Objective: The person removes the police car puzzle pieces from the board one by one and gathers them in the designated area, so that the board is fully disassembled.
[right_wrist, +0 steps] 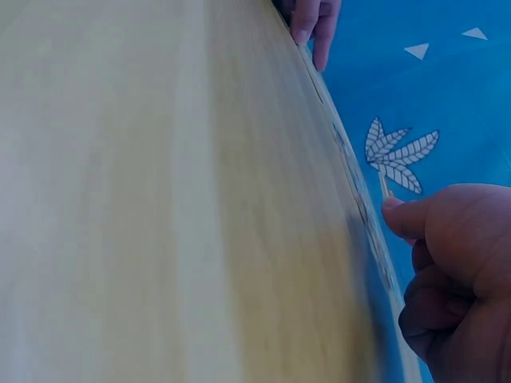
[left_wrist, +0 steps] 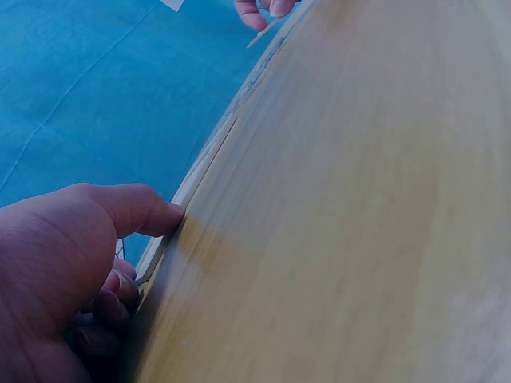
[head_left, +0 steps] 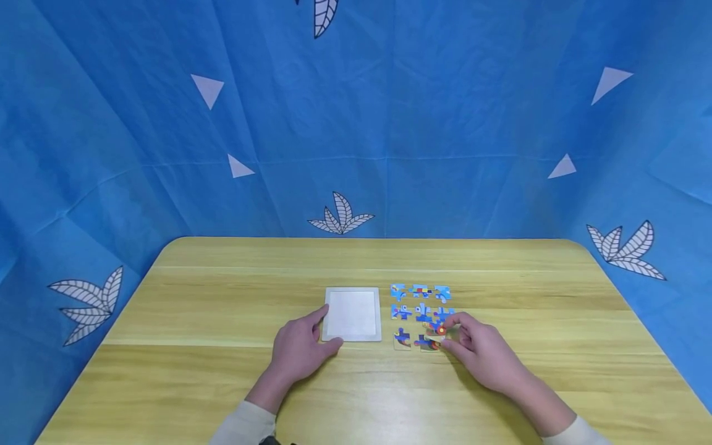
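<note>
My left hand (head_left: 303, 352) holds the lower left corner of a square white puzzle tray (head_left: 380, 316), its index finger along the left side and its thumb at the near edge. In the left wrist view, that thumb presses the tray's edge and the other fingers curl beneath. To the right, my right hand (head_left: 489, 355) pinches a jigsaw piece (head_left: 441, 330) with a red and yellow round mark between thumb and forefinger. The piece is tilted and lifted above the others; the right wrist view shows it edge-on (right_wrist: 384, 185). Several loose jigsaw pieces (head_left: 402, 338) lie in rows below it.
Both hands work over a light wooden table (head_left: 222, 309) with rounded far corners. Behind it hangs a blue cloth (head_left: 445, 123) printed with white leaves and triangles. The tray lies left of the rows of pieces, with a narrow gap between.
</note>
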The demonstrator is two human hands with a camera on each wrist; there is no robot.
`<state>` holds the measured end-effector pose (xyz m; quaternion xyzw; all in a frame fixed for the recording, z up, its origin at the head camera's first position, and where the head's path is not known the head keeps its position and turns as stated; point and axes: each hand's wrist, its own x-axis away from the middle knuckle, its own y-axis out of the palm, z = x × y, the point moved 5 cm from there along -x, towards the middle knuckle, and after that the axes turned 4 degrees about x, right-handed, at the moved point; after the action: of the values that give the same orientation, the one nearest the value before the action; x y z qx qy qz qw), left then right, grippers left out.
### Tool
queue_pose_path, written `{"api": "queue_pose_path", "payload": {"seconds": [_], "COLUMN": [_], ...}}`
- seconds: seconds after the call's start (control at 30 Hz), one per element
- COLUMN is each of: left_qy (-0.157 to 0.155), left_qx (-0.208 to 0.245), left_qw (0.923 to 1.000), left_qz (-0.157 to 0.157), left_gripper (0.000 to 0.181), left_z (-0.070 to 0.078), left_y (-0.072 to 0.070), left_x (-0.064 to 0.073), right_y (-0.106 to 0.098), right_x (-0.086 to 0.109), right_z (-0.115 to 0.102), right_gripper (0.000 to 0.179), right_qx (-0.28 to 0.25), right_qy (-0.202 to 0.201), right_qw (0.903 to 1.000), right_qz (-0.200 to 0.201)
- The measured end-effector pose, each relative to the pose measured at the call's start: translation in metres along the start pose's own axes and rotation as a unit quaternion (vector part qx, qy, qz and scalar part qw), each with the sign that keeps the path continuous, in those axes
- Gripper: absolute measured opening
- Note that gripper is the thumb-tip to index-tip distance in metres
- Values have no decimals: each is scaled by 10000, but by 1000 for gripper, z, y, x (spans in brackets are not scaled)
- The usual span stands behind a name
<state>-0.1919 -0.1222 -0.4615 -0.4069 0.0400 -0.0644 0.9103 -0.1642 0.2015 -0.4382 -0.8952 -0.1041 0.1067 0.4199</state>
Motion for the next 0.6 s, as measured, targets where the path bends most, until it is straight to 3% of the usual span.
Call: {"api": "queue_pose_path", "payload": {"seconds": [0.6], "left_qy": [43], "left_qx": [30], "left_qw": [10000], "left_qz": [22], "left_gripper": [69], "left_z": [0], "left_y": [0], "left_x": [0], "right_y": [-7], "right_x": [12], "right_z": [14], "right_gripper": [21], "right_qx": [129], "right_qy": [3], "right_qw": [9999], "right_qz": [-66]}}
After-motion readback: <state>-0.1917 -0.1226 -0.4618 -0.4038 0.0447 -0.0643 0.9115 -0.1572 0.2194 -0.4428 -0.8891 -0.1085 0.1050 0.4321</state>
